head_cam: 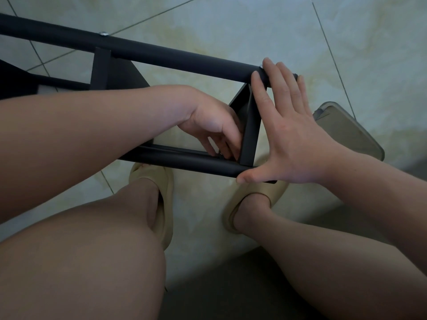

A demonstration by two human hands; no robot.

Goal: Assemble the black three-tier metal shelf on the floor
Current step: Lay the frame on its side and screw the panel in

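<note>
Our right hand (288,130) spreads open across the shelf (175,58) rails; our left hand (215,128) pinches something unseen inside it.

Shelf frame (143,51) lies on its side on the tiled floor (231,24) in front of my knees, far tube behind, near tube (184,161) over my slippers (161,181). My right hand (284,130) spans both tubes at the right end, across the crossbar (250,125). Left hand (212,125) sits betw. the tubes, fingers at the crossbar's near joint (something small there, can't tell what). Bin lid (351,132) on the floor, right of the frame.
</note>
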